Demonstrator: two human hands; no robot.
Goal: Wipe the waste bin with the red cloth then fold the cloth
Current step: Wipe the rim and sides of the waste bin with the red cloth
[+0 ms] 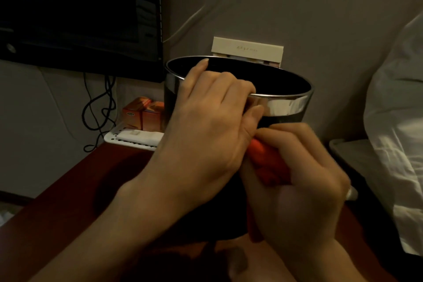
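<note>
A round black waste bin [283,103] with a shiny silver band under its rim stands on a reddish-brown table [96,174]. My left hand [206,121] grips the bin's near rim, fingers hooked over the edge and thumb on the silver band. My right hand [297,181] is closed around a bunched red cloth [267,162] and presses it against the bin's dark front wall just below the band. Most of the cloth is hidden in my fist, and my hands cover the lower part of the bin.
A white tray [128,138] with orange boxes [142,113] sits behind the bin on the left. A dark screen [80,14] with hanging black cables hangs on the wall. A cream card holder [247,49] stands behind the bin. White bedding [396,121] lies on the right.
</note>
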